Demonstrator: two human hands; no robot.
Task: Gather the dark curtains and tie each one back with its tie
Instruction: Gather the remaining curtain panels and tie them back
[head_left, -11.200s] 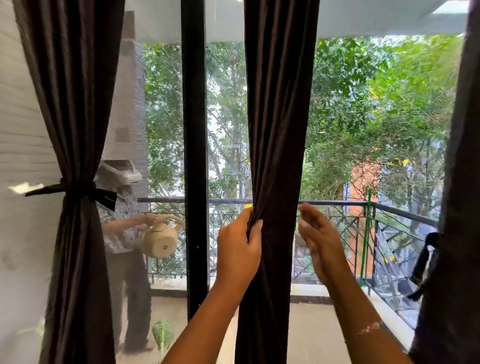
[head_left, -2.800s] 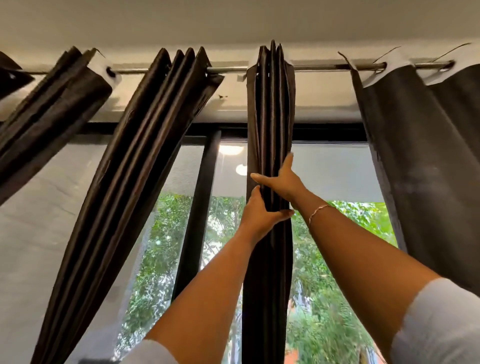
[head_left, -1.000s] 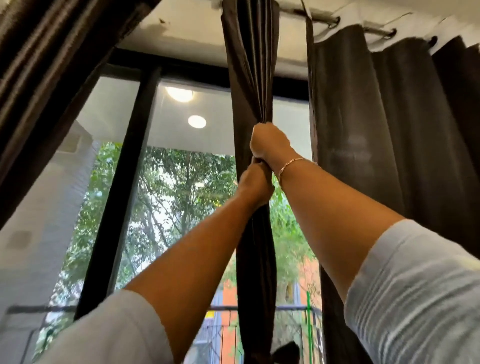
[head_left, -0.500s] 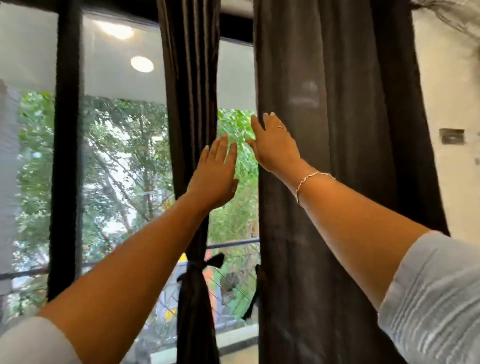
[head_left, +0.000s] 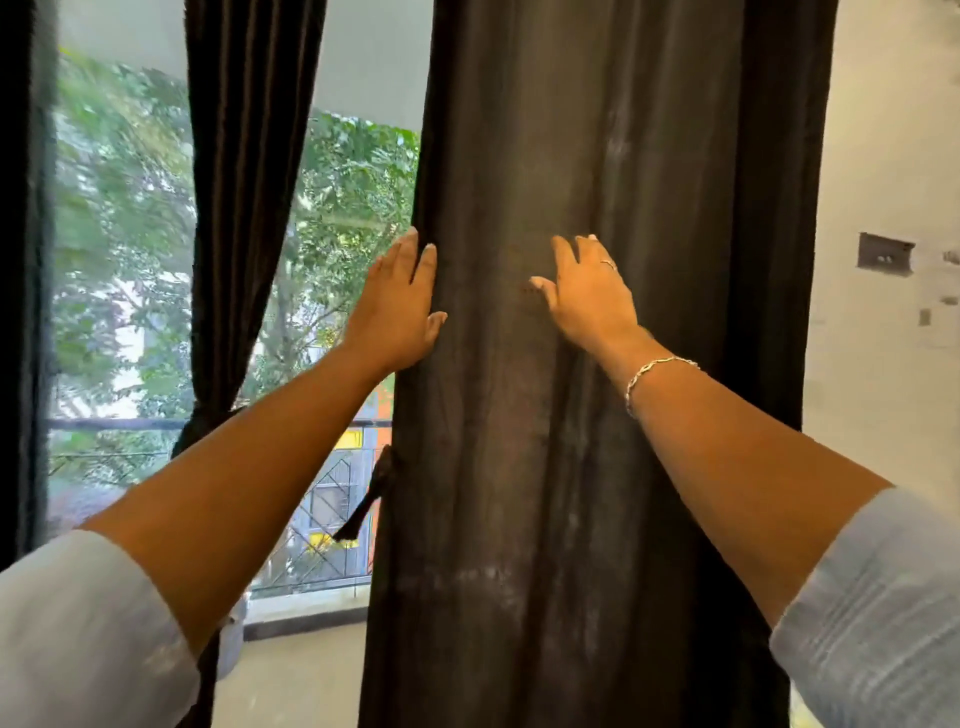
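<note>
Gather step on the untied curtain (head_left: 597, 467), right of the window (head_left: 119, 260). Your left hand (head_left: 397, 312) is on its left edge, right hand (head_left: 592, 296) flat on the front; both grips open. Next: bunch the folds, then reach the tie (head_left: 370, 501) hanging below.

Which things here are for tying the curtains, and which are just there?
For the job:
wide curtain, untied
dangling tie at its left edge
left hand and right hand, both touching it
narrow curtain, already gathered

Just there:
wall plate
balcony railing
trees
bracelet
</note>
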